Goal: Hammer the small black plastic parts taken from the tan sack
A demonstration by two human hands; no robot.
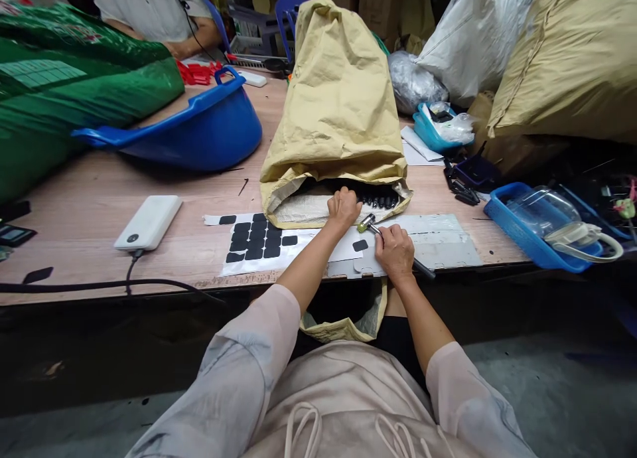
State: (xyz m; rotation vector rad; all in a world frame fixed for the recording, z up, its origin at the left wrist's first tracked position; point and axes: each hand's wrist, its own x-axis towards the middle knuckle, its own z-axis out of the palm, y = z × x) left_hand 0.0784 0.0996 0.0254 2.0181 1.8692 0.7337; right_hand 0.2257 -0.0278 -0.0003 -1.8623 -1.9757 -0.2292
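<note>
Now, hammer [367, 224] in right hand [395, 251]; angled.

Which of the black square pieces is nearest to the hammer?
The lone piece between the left forearm and the right hand; the others lie left of that forearm.

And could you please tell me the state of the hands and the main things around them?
Yellow sack: lying on the table, mouth open at the near end
Left hand: fingers curled at the sack's mouth, grip unclear
Right hand: closed around the hammer
Hammer: held, head near the sack's mouth
White power bank: plugged into a cable
Lower bag: open, below the table edge
Blue tray: open-topped, things inside
</note>
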